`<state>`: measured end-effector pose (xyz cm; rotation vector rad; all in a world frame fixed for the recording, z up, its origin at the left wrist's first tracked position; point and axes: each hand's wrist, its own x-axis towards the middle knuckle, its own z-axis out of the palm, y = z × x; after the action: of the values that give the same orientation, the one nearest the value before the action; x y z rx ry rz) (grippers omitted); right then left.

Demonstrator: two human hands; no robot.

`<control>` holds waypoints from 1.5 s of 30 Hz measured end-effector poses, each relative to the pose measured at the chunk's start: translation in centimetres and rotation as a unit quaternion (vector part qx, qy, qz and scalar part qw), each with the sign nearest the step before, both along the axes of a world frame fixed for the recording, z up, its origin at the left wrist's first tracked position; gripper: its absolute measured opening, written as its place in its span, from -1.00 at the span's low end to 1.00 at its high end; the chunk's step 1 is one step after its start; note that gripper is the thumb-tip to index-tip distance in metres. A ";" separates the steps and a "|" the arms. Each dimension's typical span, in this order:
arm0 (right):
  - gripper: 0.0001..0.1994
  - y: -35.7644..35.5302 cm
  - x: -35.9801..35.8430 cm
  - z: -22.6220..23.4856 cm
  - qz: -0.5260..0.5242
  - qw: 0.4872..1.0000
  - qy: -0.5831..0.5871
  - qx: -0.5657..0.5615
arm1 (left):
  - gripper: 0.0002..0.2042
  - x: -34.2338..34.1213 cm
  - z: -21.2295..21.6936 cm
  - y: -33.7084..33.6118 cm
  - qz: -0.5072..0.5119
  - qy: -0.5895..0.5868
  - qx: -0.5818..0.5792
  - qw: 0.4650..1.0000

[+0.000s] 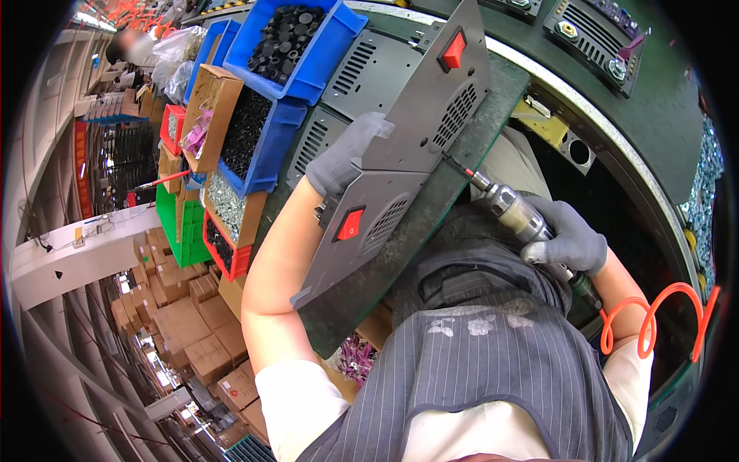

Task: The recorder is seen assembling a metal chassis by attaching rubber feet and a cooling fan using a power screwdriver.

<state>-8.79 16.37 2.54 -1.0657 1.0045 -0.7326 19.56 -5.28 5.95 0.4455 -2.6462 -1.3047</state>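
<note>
My right hand (567,237), in a grey glove, is wrapped round a pneumatic screwdriver (517,212). The driver's thin bit points up and left, its tip close to the lower edge of a dark grey metal panel (412,127) with a red rocker switch (454,51) and a round vent grille. I cannot tell whether the bit touches it. Gloved too, my left hand (346,152) grips that panel's left edge; some of its fingers are hidden. A second, similar panel (327,254) with its own red switch (350,224) stands just below, edge against the first.
Blue bins (323,58) of black plastic parts stand beyond the panels, with slotted metal plates (358,73) alongside. Small red (240,262) and green (178,231) bins sit left. An orange coiled hose (650,323) trails at right. Beyond the bench (493,127) runs a curved rail (608,123).
</note>
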 end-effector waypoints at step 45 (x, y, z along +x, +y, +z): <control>-0.26 -3.4 3.0 12.5 0.012 0.989 -0.063 -0.131 | -0.47 -3.3 14.2 6.5 0.333 0.187 0.348 0.856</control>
<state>-5.77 12.94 15.08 -1.2397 0.8005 -0.9196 16.26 1.24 20.13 0.9633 -1.4166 -1.7880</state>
